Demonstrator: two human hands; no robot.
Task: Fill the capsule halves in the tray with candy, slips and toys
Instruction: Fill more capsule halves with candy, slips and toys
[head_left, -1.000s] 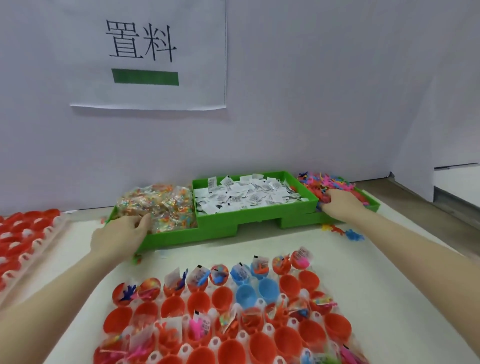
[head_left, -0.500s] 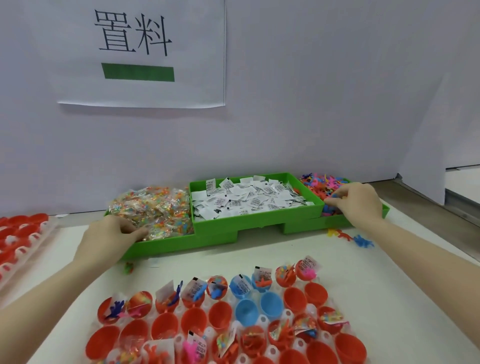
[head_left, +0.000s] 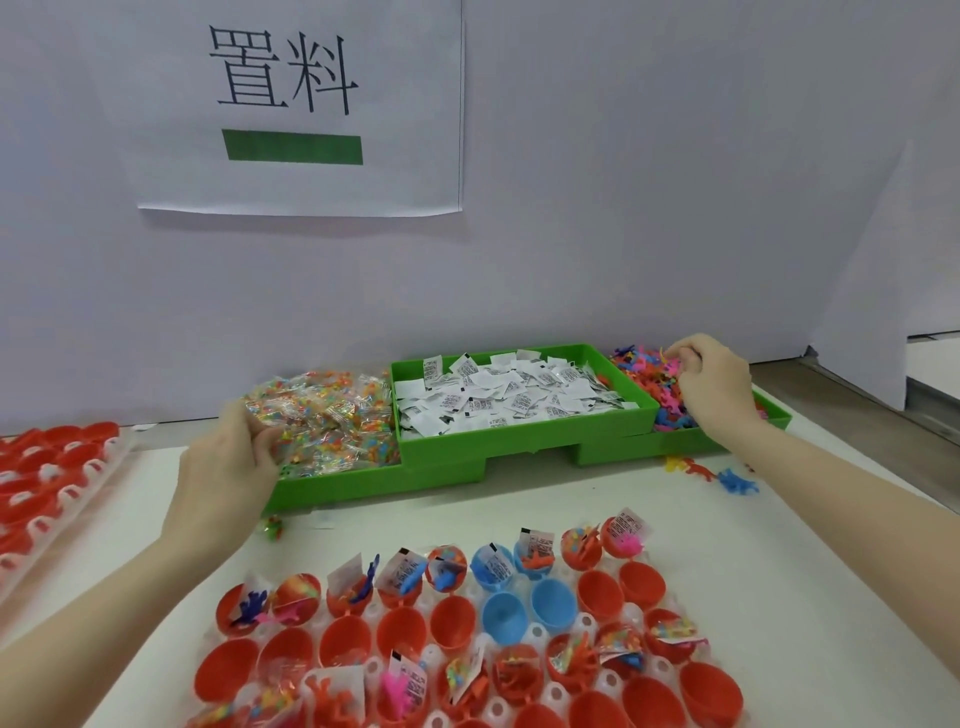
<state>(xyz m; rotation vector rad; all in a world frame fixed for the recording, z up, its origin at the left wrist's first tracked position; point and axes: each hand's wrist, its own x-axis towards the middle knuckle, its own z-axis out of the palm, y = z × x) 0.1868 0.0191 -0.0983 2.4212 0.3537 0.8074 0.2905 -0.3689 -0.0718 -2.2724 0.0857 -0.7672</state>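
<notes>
Both hands have shifted within the supply bins over the last second. The left hand (head_left: 223, 467), which lay at the near edge of the candy bin (head_left: 337, 478), has come to the candy packets (head_left: 322, 415) at the 10 o'clock position; its fingers are curled into the heap's left side, and a packet appears gathered, though the grasp itself is hidden. The right hand (head_left: 714, 387) has moved deeper into the toy bin (head_left: 774, 415) at 2 o'clock and has lifted slightly; its fingertips are bunched in a pinch among the plastic toys (head_left: 649, 371). Whether a toy is actually secured cannot be confirmed.

Judgement: this is the pick-up phase, with both hands loading for the next drop.

The capsule tray (head_left: 493, 623) sits at 6 o'clock, nearest the person. Its long axis runs 9 to 3, with a slight skew, the right end farther away. The capsule halves (head_left: 400, 631) all open upward. The far row holds slips and toys; the second row stands mostly bare, including two blue halves (head_left: 553, 603).

The paper slips (head_left: 509, 395) lie untouched at 12 o'clock, in the middle bin. A second tray of red halves (head_left: 47, 483) waits at 9 o'clock. Loose toys (head_left: 735, 480) lie on the table at 3 o'clock.
</notes>
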